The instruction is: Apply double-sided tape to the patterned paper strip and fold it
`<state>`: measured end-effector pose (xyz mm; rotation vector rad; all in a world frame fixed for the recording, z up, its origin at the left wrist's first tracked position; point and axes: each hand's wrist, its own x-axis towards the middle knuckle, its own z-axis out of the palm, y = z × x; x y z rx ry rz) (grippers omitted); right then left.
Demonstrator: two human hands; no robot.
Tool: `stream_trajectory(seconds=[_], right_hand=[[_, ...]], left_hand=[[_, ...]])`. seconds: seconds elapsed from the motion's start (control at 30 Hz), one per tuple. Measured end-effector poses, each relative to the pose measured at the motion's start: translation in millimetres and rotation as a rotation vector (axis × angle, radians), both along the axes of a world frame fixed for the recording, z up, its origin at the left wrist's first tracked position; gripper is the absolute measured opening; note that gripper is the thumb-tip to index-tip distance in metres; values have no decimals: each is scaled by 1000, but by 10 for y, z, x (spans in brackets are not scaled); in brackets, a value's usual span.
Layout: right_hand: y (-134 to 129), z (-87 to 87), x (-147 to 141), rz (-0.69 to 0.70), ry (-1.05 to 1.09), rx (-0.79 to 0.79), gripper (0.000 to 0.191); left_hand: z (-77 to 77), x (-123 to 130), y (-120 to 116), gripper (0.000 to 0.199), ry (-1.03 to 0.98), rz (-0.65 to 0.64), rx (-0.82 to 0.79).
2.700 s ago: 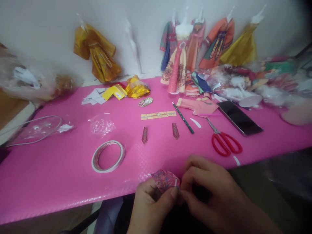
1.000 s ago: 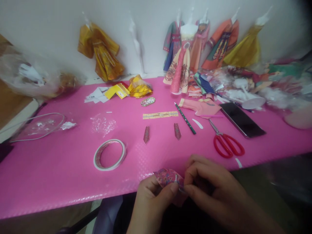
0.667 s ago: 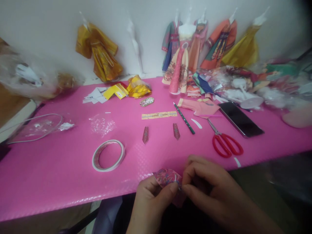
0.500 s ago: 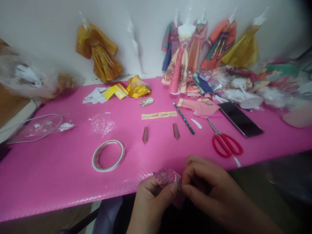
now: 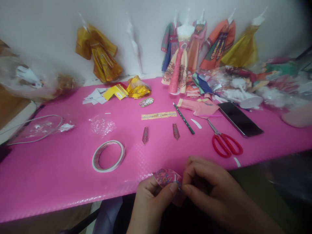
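At the table's near edge, my left hand (image 5: 154, 201) is closed on a pink patterned piece of fabric (image 5: 168, 177), thumb on top. A small white strip shows on the fabric beside the thumb. My right hand (image 5: 207, 183) pinches at the fabric's right edge with thumb and forefinger; whether anything else is between those fingertips is hidden. Beyond the hands lie two small dark red patterned tabs (image 5: 145, 135) and a cream strip with a line of trim (image 5: 159, 115). Scissors with red handles (image 5: 225, 143) rest to the right, and a roll of tape (image 5: 95, 158) lies to the left.
On the pink table (image 5: 60, 175) are a dark pencil (image 5: 184, 118), a black phone (image 5: 241, 119), a white cable (image 5: 36, 140) and a sequinned oval (image 5: 146, 102). Small dressed figures (image 5: 179, 65) stand along the wall. Plastic bags and fabric scraps (image 5: 231, 83) heap up at the back right.
Hardly anything differs. Both hands hold the fabric in the same place, and the whole view has shifted very slightly.
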<state>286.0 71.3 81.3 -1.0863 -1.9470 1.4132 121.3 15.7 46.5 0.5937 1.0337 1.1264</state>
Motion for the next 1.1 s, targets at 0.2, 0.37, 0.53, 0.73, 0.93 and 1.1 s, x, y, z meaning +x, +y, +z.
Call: stream_trajectory(seconds=[0.2, 0.37, 0.53, 0.73, 0.93, 1.1], right_hand=[[-6, -18, -3, 1, 2, 3, 20], [-11, -4, -10, 3, 0, 5, 20], [0, -4, -14, 5, -6, 10, 21], [4, 3, -18, -5, -10, 18, 21], [1, 23, -20, -18, -45, 54, 22], [0, 9, -25, -27, -67, 78, 21]], left_hand=[[27, 8, 14, 28, 3, 15, -10], [24, 8, 7, 28, 14, 0, -4], [-6, -14, 1, 30, 3, -19, 9], [24, 10, 18, 29, 2, -1, -10], [49, 25, 21, 30, -19, 7, -30], [35, 17, 26, 33, -24, -4, -2]])
